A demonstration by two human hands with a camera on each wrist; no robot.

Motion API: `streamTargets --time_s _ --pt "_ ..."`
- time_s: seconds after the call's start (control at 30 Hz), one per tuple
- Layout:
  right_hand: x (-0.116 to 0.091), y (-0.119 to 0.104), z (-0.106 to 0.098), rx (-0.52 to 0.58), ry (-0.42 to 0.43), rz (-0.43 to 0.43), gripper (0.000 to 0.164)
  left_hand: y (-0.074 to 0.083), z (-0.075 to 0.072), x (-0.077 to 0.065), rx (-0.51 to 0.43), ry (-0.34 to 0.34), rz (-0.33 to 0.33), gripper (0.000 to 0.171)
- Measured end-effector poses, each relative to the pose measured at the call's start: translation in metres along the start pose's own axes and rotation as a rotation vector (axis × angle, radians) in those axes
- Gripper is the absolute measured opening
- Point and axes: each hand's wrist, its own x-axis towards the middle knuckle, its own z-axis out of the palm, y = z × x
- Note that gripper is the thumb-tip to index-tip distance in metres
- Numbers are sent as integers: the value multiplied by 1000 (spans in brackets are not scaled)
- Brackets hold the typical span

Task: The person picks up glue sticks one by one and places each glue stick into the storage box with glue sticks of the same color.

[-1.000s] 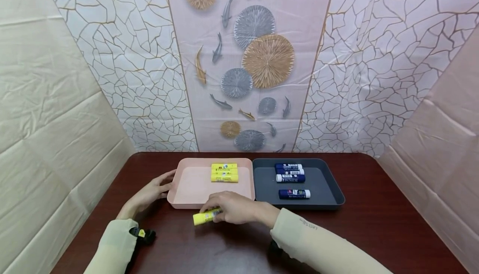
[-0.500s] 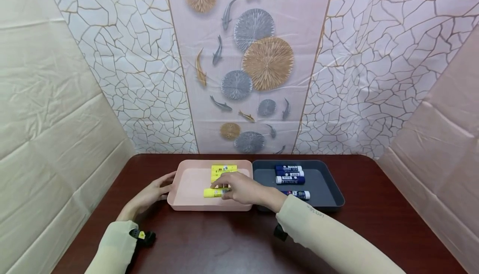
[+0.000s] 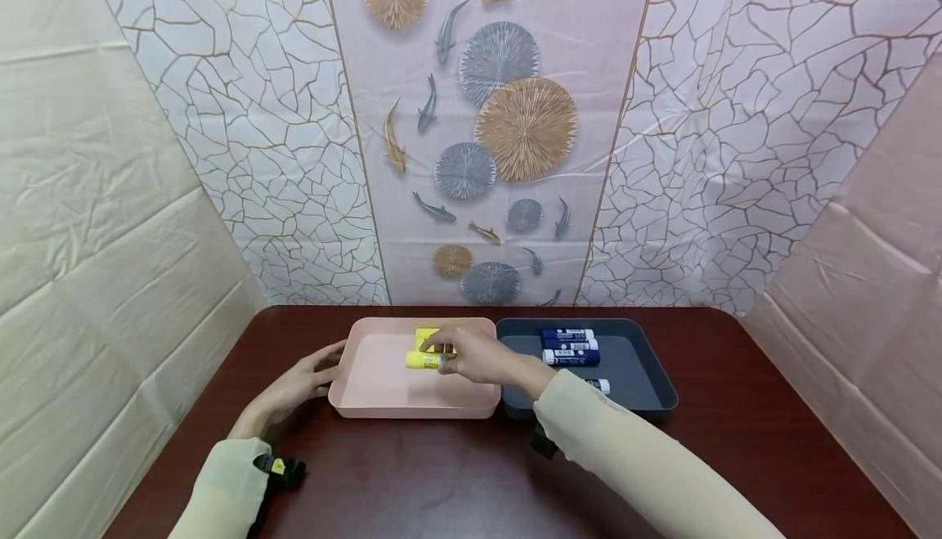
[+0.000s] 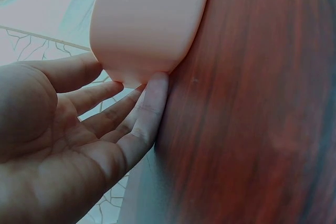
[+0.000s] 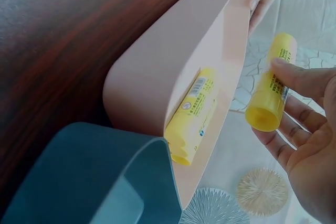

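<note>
My right hand (image 3: pixel 474 355) pinches a yellow glue stick (image 3: pixel 422 360) between thumb and fingers, above the pink tray (image 3: pixel 379 388). In the right wrist view the held glue stick (image 5: pixel 271 87) is apart from the other yellow glue sticks (image 5: pixel 195 111) lying in that tray. The head view shows part of those yellow sticks (image 3: pixel 423 337), the rest hidden behind my right hand. At the tray's left end my left hand (image 3: pixel 290 390) touches the outer wall with extended fingers. The left wrist view shows its fingertips (image 4: pixel 156 85) against the pink wall.
A dark grey tray (image 3: pixel 640 375) adjoins the pink one on the right. Several navy glue sticks (image 3: pixel 570 357) lie in it in a group; another navy one (image 3: pixel 599 385) is partly hidden by my right arm. Both trays stand on a dark reddish wooden table (image 3: pixel 412 473).
My right hand has carried the yellow glue stick from in front of the pink tray up over it, toward the yellow group. My left hand stays at the tray's end.
</note>
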Motion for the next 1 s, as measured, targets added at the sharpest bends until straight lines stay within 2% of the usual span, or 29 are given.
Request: streamTargets --time_s 0.33,0.63,1.0 --pt "15 7 -3 -61 -8 7 40 -1 1 1 -4 23 -18 62" --pt "28 9 -3 -108 -59 79 37 1 0 0 4 0 -5 64" --pt "36 18 13 -151 -124 84 36 1 0 0 -7 -7 11 64"
